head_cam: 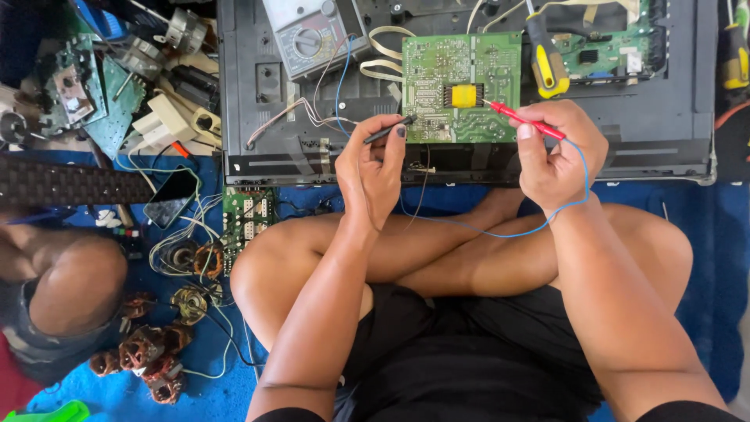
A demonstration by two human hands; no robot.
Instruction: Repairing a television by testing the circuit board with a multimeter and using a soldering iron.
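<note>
L hand (373, 162) pinches black probe (389, 129), tip at lower-left edge of green circuit board (461, 86). R hand (556, 152) grips red probe (522, 120), tip touching board just right of yellow part (463, 95). Board lies on black panel (672, 117), in front of crossed legs. Grey meter (306, 35) sits upper left of board; yellow-handled screwdriver (545, 59) w/ handle just right of it. Blue wire (500, 230) loops under R wrist.

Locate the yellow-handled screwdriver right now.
In the head view the yellow-handled screwdriver lies upper right of centre on the dark chassis, beside the green circuit board, just above the right hand holding the red probe.
</note>
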